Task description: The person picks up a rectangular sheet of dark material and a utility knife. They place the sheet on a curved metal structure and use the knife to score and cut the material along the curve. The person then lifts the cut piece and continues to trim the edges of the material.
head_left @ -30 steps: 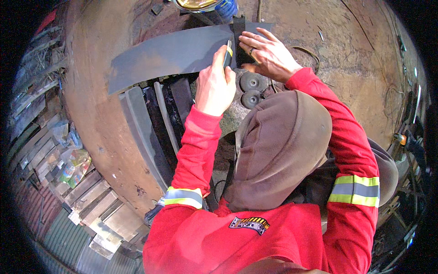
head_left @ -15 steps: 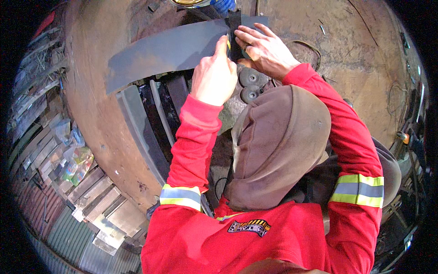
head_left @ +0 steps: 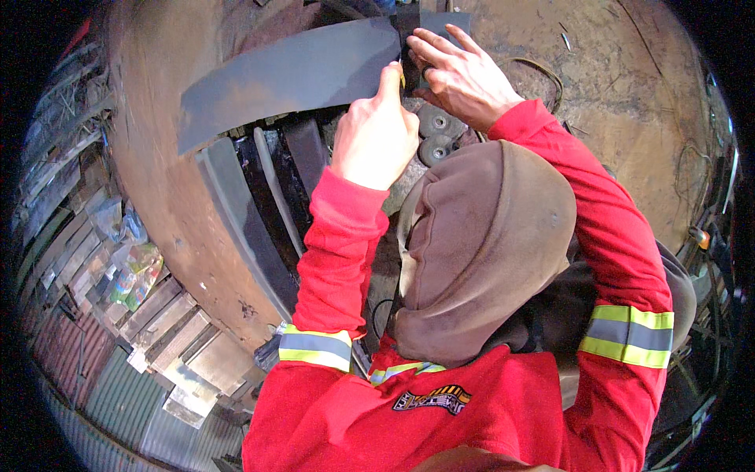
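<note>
1. Presently, a grey metal sheet point(head_left: 291, 75) serves as landmark; it lies crosswise, its left part over long dark metal bars point(head_left: 245, 216) that run from beneath it toward the person.
2. A dark strip point(head_left: 408, 19) crosses the sheet near its right end.
3. Left hand point(head_left: 375, 141): over the sheet's near edge, just left of the strip. Forefinger extended forward, remaining fingers curled around a utility knife point(head_left: 403, 80). Only a yellow sliver of the knife shows beside the finger; whether its tip touches the sheet cannot be told.
4. Right hand point(head_left: 465, 81): palm down at the sheet's right end, by the strip. Fingers spread, outermost one well apart from the others; fingertips reach the strip. Thumb lies lower, toward the near edge. Dark ring point(head_left: 426, 70) on one finger. Pressure not determinable.
5. Two round abrasive discs point(head_left: 437, 135) lie on the near side of the sheet, below the right hand.
6. A looped cable point(head_left: 557, 82) lies to the right of the sheet.
7. A brown trouser knee point(head_left: 487, 244) rises between the red sleeves point(head_left: 340, 252), nearer the person than the sheet.
</note>
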Demonstrator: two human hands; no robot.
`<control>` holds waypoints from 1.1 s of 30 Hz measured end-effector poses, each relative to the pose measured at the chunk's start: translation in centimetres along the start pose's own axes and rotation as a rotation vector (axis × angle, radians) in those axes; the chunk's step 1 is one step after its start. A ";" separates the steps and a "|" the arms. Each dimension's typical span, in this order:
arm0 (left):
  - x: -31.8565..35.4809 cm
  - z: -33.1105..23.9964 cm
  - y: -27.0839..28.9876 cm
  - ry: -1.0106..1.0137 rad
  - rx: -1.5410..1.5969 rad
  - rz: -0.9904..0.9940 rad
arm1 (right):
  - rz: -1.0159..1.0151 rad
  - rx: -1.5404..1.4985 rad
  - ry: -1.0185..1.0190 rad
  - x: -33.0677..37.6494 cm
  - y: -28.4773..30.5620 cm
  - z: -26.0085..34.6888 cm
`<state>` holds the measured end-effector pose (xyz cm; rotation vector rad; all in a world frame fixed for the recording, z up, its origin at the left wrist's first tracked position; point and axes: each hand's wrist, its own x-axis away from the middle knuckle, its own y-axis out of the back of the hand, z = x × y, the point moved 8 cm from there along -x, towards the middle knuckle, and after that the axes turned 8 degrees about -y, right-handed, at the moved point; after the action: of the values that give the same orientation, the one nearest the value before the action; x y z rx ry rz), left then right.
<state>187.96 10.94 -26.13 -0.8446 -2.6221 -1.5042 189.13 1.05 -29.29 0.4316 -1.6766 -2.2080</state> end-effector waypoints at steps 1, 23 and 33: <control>0.5 0.0 -0.2 0.017 0.019 0.013 | 0.008 0.001 -0.007 0.0 0.1 0.1; 10.4 1.5 -1.1 0.191 0.210 0.053 | -0.003 0.042 0.010 -0.3 -0.1 0.4; -0.6 3.6 3.1 0.026 0.403 -0.538 | -0.087 -0.018 0.033 -0.9 1.1 0.3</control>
<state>190.78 14.80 -25.77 -0.0887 -3.1213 -0.9519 189.92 1.41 -28.17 0.5430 -1.6494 -2.2627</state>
